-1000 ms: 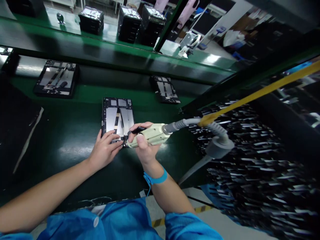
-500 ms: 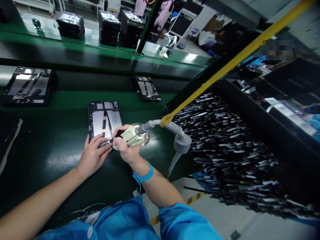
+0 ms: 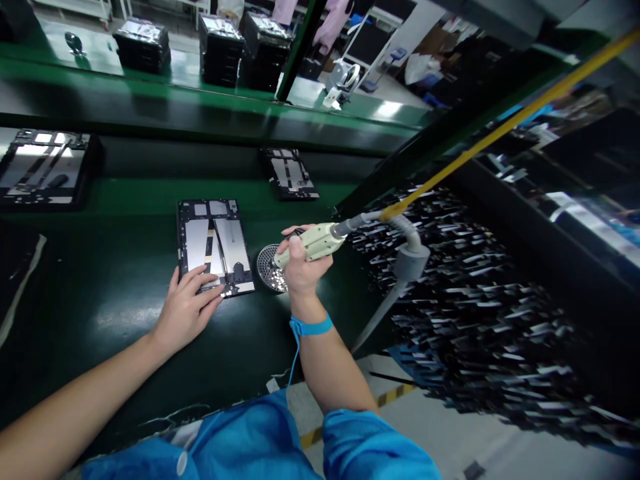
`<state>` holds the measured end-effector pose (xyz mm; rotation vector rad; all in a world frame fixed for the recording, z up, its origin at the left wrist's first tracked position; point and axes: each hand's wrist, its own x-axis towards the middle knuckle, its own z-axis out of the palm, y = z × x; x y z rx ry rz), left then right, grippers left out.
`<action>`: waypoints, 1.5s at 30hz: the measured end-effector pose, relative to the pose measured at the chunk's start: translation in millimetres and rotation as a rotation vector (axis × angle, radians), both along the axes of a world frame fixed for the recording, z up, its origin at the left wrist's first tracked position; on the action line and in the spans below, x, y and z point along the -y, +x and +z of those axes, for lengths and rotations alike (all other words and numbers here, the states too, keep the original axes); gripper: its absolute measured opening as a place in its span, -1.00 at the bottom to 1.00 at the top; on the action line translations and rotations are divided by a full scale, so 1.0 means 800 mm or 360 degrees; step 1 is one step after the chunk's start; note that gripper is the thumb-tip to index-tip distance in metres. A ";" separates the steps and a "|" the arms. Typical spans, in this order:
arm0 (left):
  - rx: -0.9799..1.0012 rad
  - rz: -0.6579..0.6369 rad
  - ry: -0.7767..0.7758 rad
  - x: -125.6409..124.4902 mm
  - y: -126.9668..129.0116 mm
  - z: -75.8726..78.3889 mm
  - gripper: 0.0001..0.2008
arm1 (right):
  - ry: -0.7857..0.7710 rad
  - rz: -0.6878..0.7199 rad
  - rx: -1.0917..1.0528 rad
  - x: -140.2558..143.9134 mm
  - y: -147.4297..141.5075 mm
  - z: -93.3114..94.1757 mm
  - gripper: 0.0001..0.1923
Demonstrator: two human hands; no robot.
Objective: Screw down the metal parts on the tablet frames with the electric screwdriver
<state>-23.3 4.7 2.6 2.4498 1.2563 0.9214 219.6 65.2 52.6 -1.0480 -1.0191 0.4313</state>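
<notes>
An opened tablet chassis [image 3: 214, 243] lies flat on the dark green bench [image 3: 115, 293] in front of me. My left hand [image 3: 187, 308] rests on its near left corner, fingers spread on the frame. My right hand [image 3: 301, 267] grips a pale green electric screwdriver [image 3: 314, 243], its tip down over a round metal screw dish [image 3: 269, 268] just right of the chassis. A grey cable [image 3: 400, 253] runs from the tool's rear. A blue strap [image 3: 310, 327] circles my right wrist.
Two more open chassis lie on the belt, one far left [image 3: 43, 170] and one behind [image 3: 289, 173]. Black stacked trays [image 3: 220, 40] stand on the far green shelf. A yellow cord [image 3: 500, 130] crosses overhead. A rack of dark parts [image 3: 480, 300] fills the right.
My right hand has carried the screwdriver off the chassis's near edge to the right, over the screw dish. My left hand stays on the chassis corner.
</notes>
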 end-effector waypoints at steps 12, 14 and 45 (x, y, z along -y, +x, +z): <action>-0.0013 -0.0008 -0.0010 0.001 0.000 0.001 -0.81 | -0.0086 -0.0001 0.0022 0.001 0.000 -0.006 -0.75; -0.0011 -0.0009 -0.0025 0.002 0.000 0.001 -0.80 | -0.0099 0.0005 -0.0002 0.001 0.001 -0.008 -0.74; 0.0091 0.0015 -0.0149 -0.002 0.005 -0.002 -0.71 | -0.0096 0.0880 -0.0153 0.051 -0.106 0.005 -0.72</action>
